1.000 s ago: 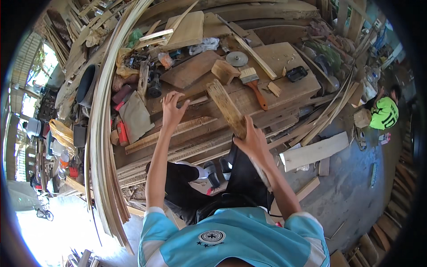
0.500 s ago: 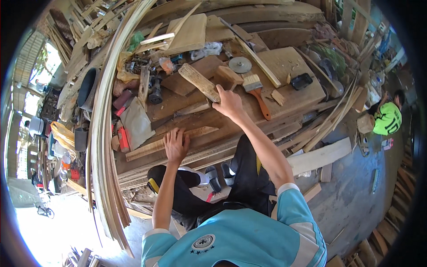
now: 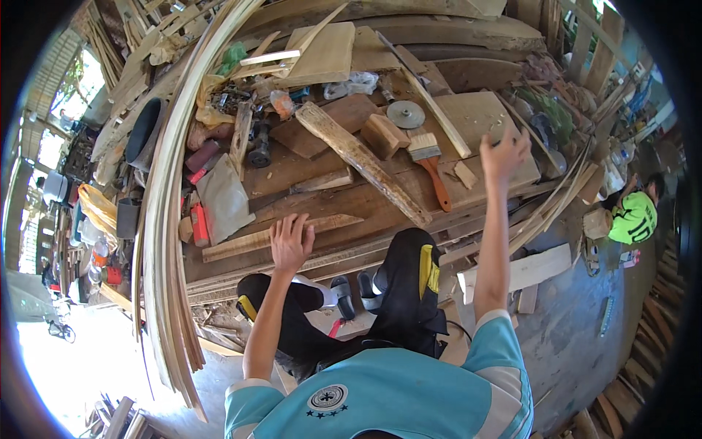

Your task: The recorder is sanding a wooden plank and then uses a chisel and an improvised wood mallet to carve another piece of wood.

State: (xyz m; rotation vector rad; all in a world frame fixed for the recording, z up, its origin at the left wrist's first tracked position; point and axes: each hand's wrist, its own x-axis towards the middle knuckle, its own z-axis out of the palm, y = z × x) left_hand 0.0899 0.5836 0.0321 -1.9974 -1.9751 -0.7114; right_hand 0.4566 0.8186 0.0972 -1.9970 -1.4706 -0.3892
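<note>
My left hand rests on a thin wooden strip with a pointed end, fingers loosely bent and apart. My right hand is raised at the right of the bench, its fingers spread and nothing visible in them. A rough, worn length of wood lies diagonally across the bench between my hands, touched by neither. To its right is a paintbrush with an orange handle. A wooden block and a grey disc sit behind the brush. A handsaw-like tool with a wooden handle lies beyond my left hand.
Tall bundled wooden strips stand at the left. A grey sheet and a red box lie on the bench's left side. Boards are stacked at the back. A person in a bright green shirt is at the far right.
My right hand has let go of the rough length of wood and moved right, opening. That wood's near end now shows, lying farther right and closer to me. My left hand stays on the strip.
</note>
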